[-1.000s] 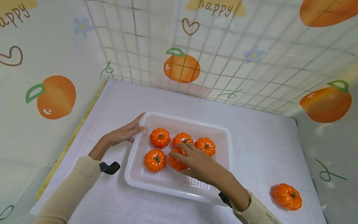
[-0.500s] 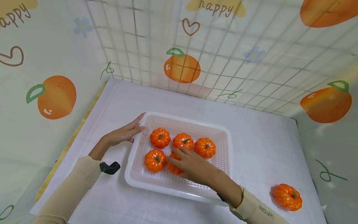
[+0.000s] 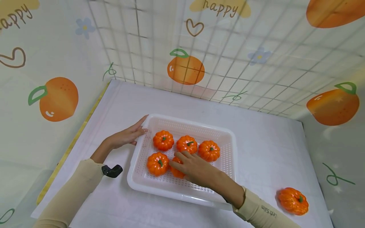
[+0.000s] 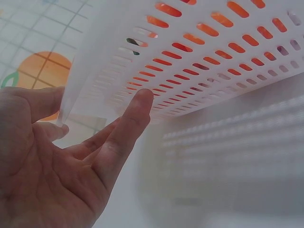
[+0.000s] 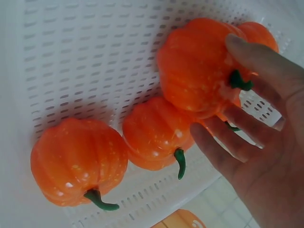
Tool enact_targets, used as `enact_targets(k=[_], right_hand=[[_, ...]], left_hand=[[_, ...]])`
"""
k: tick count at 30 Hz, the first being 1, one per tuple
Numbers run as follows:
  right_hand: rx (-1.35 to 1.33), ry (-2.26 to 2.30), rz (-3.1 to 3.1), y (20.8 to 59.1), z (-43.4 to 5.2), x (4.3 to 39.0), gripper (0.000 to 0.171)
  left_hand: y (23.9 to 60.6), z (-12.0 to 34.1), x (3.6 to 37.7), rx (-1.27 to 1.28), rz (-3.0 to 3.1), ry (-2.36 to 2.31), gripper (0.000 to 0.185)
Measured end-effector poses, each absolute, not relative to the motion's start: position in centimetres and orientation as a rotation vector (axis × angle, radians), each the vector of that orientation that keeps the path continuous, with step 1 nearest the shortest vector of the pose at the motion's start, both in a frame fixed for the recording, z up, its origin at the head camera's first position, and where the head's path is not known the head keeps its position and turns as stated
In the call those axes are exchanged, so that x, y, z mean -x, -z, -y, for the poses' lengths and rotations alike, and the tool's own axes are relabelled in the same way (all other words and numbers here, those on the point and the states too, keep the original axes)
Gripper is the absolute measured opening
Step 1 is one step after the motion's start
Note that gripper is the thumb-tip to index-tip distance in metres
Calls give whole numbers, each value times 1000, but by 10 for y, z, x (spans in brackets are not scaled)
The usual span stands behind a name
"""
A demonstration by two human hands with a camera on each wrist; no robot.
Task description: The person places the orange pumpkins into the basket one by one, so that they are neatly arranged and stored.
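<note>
A white perforated plastic basket [image 3: 182,198] stands on the table, with several small orange toy pumpkins inside. At its left end my left hand [image 3: 128,136] holds the rim, with fingers against the outer wall in the left wrist view. My right hand [image 3: 196,169] reaches into the basket from the right and grips the front middle pumpkin [image 5: 199,66] between thumb and fingers. That pumpkin is partly hidden under the hand in the head view. It sits right beside the front left pumpkin [image 3: 158,164]. Behind them stand the back left pumpkin [image 3: 163,140], the back middle pumpkin [image 3: 186,144] and the back right pumpkin [image 3: 209,151].
Another orange pumpkin [image 3: 293,201] lies on the white-covered table [image 3: 265,158] to the right, outside the basket. A wire grid [image 3: 222,63] in front of a sheet printed with oranges rises along the back. Yellow tape [image 3: 74,139] marks the left table edge.
My right hand has moved a little left with the pumpkin, bringing it up beside the front left one, which has shifted very slightly. My left hand has kept its place on the rim.
</note>
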State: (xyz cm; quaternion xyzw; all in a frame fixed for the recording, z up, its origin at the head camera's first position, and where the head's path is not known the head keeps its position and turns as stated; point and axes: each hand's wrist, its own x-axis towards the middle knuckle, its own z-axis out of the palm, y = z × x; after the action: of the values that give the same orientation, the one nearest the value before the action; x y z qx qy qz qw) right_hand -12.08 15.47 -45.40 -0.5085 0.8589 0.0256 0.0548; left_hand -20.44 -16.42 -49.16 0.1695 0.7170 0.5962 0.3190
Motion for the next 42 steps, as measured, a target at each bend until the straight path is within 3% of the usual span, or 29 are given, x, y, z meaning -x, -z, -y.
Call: enact_targets(k=[16,27,37,42], right_hand=[[1539,-83,-2618,456,-157,123,52],[1525,-1,-2641,436,-161,122,59],[1354,127,-2736,411,-182,126,63],[1232,136,-2859,403,-201,125,55]], left_hand=[[493,164,204,-424,-1890,-1562,67],[492,164,204,-429,-1893,-1561,66],[490,163,203,-421,-1895,-1556,66],[490,162,203,-405,-1918,-1535,67]])
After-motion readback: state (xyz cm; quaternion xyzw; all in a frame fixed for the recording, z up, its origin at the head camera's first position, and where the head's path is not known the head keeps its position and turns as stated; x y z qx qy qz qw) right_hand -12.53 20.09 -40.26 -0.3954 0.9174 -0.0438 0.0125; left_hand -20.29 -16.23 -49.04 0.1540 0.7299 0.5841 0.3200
